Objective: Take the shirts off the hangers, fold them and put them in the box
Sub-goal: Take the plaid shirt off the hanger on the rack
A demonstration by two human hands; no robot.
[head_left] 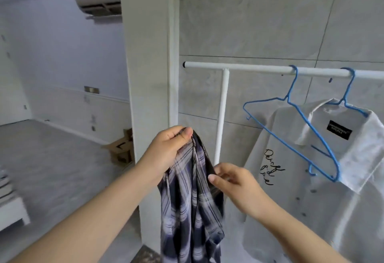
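Observation:
A dark blue plaid shirt (191,204) hangs bunched in front of me, off any hanger. My left hand (168,150) pinches its top edge. My right hand (234,183) grips the fabric a little lower on the right side. On the white rail (249,69) hangs an empty blue hanger (291,133), tilted down to the right. Behind it a white shirt (291,200) with black script on the chest hangs on a second blue hanger (347,94). A brown cardboard box (122,148) sits on the floor, partly hidden behind the pillar.
A white pillar (147,75) stands just left of the rack, whose upright post (221,117) is behind the plaid shirt. A tiled wall is close behind the rail. Grey floor stretches to the left, with a white furniture edge (12,210) at the far left.

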